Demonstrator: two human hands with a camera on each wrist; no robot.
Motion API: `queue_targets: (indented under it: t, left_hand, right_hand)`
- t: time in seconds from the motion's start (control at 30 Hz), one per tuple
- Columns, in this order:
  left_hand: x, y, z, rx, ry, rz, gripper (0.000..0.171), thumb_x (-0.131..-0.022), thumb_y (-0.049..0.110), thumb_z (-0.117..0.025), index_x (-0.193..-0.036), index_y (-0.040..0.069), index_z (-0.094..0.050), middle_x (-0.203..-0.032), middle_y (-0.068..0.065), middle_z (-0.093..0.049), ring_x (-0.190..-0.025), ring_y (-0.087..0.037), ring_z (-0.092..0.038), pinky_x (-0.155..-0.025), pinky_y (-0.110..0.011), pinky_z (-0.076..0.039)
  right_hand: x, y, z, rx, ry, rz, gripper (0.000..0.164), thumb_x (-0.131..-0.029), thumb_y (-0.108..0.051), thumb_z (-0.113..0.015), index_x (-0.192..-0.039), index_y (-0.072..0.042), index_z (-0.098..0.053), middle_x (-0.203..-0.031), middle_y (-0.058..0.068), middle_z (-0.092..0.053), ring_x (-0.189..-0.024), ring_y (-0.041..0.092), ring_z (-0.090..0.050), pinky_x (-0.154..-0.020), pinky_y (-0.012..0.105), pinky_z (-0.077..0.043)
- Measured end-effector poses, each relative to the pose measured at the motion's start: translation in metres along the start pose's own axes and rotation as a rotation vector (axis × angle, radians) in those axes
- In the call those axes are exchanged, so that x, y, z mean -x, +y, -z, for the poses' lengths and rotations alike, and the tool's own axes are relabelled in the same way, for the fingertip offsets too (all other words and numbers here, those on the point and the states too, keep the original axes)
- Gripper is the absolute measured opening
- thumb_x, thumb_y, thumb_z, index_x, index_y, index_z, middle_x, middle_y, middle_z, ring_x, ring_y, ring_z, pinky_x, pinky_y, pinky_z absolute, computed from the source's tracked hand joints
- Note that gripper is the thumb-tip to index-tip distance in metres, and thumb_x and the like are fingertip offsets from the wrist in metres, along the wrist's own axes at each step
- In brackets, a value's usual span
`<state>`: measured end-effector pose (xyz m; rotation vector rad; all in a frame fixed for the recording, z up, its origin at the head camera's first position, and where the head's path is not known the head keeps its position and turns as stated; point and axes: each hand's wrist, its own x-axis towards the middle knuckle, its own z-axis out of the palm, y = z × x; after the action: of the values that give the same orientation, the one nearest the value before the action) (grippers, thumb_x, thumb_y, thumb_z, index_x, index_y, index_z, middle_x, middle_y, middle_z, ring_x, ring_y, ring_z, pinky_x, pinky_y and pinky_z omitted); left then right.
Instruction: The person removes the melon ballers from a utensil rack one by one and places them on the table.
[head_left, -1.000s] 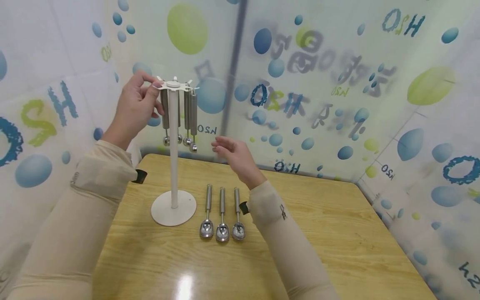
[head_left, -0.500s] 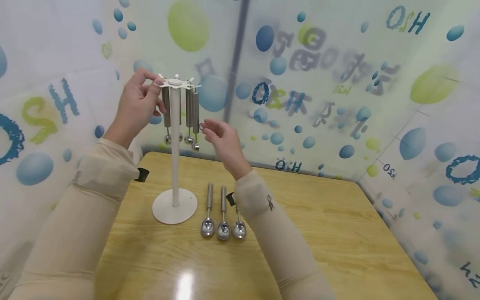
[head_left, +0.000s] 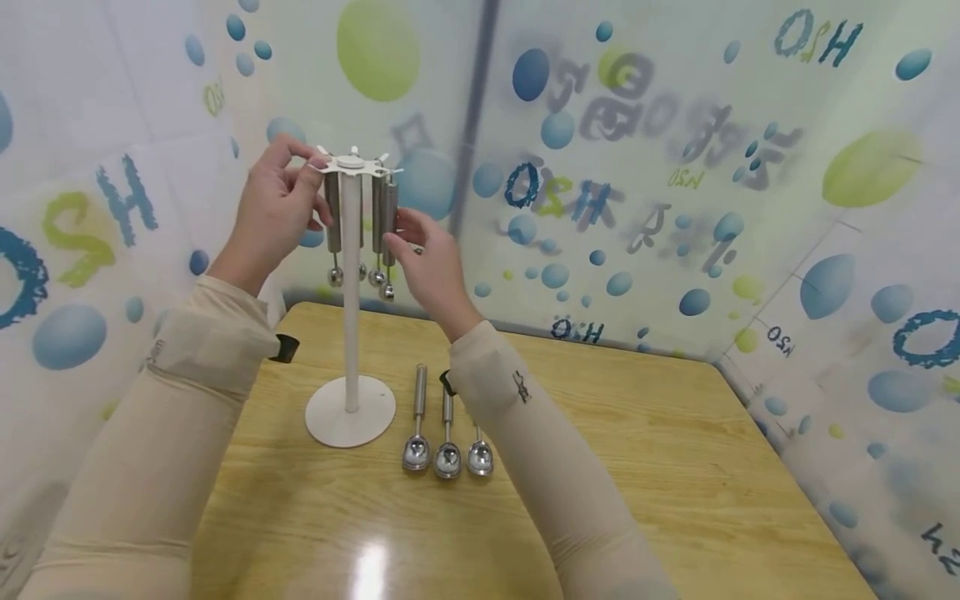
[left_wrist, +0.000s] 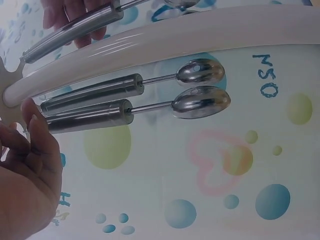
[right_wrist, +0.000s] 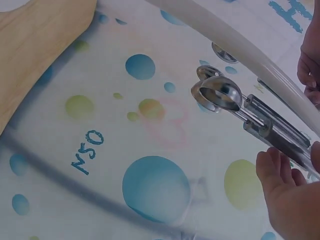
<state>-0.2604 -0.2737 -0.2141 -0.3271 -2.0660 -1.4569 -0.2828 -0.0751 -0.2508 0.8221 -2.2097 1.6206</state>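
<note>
A white rack with a round base and hooked top stands on the table. Several steel scoops hang from its hooks, handles up and bowls down. My left hand pinches the left side of the hooked top between thumb and fingers. In the left wrist view, that hand lies close to the upper end of a hanging scoop's handle. On the right side of the rack, my right hand holds the nearest hanging scoop by its handle, thumb in front. Its fingers lie along the handle in the right wrist view.
Three more steel scoops lie side by side right of the base: a left one, a middle one and a right one, partly behind my right sleeve. The wooden table meets patterned walls at its back and sides.
My right hand has moved left and up from beside the rack to the handle of the nearest hanging scoop. The left hand has stayed at the rack's top.
</note>
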Motion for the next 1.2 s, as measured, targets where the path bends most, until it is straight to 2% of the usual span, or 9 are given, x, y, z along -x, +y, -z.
queue_targets:
  t: [0.13,0.27,0.47,0.6,0.9,1.1,1.2]
  left_hand:
    - [0.001,0.002,0.002,-0.003,-0.006,0.005,0.019,-0.107,0.033,-0.05,-0.119,0.019,-0.055,-0.067,-0.001,-0.061,-0.06,-0.015,-0.063,-0.058,-0.024,-0.051]
    - [0.001,0.003,0.002,-0.01,-0.01,0.007,0.016,-0.107,0.034,-0.05,-0.117,0.022,-0.055,-0.067,-0.001,-0.061,-0.061,-0.014,-0.062,-0.059,-0.025,-0.051]
    - [0.0,0.004,0.004,-0.005,-0.013,0.015,0.016,-0.106,0.034,-0.051,-0.115,0.021,-0.055,-0.068,-0.001,-0.061,-0.062,-0.016,-0.062,-0.06,-0.025,-0.051]
    - [-0.001,0.005,0.008,0.015,-0.032,0.026,0.011,-0.106,0.033,-0.052,-0.111,0.024,-0.056,-0.069,-0.002,-0.062,-0.062,-0.014,-0.063,-0.063,-0.026,-0.051]
    - [-0.007,0.005,0.017,0.075,-0.109,0.028,0.015,-0.104,0.03,-0.054,-0.108,0.016,-0.057,-0.079,-0.003,-0.066,-0.065,-0.014,-0.065,-0.069,-0.025,-0.052]
    - [-0.012,0.003,0.022,0.129,-0.153,0.036,0.013,-0.104,0.027,-0.054,-0.104,0.015,-0.058,-0.064,-0.005,-0.057,-0.064,-0.014,-0.064,-0.069,-0.025,-0.052]
    - [-0.016,0.003,0.022,0.167,-0.159,0.042,0.014,-0.102,0.027,-0.055,-0.1,0.013,-0.058,-0.064,-0.005,-0.055,-0.066,-0.014,-0.064,-0.068,-0.026,-0.051]
  right_hand:
    - [-0.002,-0.002,-0.004,-0.036,0.006,-0.015,0.04,-0.101,-0.01,-0.064,-0.139,-0.002,-0.056,-0.127,0.011,-0.066,-0.112,0.018,-0.065,-0.091,0.027,-0.053]
    - [-0.001,-0.001,-0.005,-0.025,0.001,-0.029,0.039,-0.101,-0.007,-0.062,-0.139,-0.002,-0.056,-0.126,0.01,-0.067,-0.111,0.016,-0.065,-0.091,0.025,-0.052]
    - [0.0,0.0,-0.006,-0.019,-0.016,-0.037,0.039,-0.102,-0.01,-0.062,-0.14,-0.003,-0.056,-0.126,0.007,-0.067,-0.109,0.012,-0.065,-0.09,0.022,-0.052]
    - [0.0,0.001,-0.006,-0.033,-0.019,-0.039,0.039,-0.102,-0.01,-0.062,-0.139,-0.004,-0.056,-0.125,0.006,-0.067,-0.109,0.012,-0.065,-0.09,0.022,-0.052]
    - [0.0,0.002,-0.005,-0.044,-0.032,-0.038,0.038,-0.102,-0.009,-0.062,-0.138,-0.004,-0.057,-0.123,0.007,-0.067,-0.107,0.013,-0.065,-0.089,0.022,-0.052]
    - [0.002,0.0,-0.005,-0.059,-0.054,-0.031,0.04,-0.102,-0.009,-0.062,-0.141,-0.004,-0.055,-0.125,0.007,-0.066,-0.109,0.013,-0.065,-0.09,0.021,-0.052]
    - [0.002,0.0,-0.005,-0.078,-0.055,-0.041,0.041,-0.101,-0.009,-0.063,-0.141,-0.005,-0.055,-0.126,0.006,-0.066,-0.109,0.013,-0.065,-0.09,0.021,-0.052]
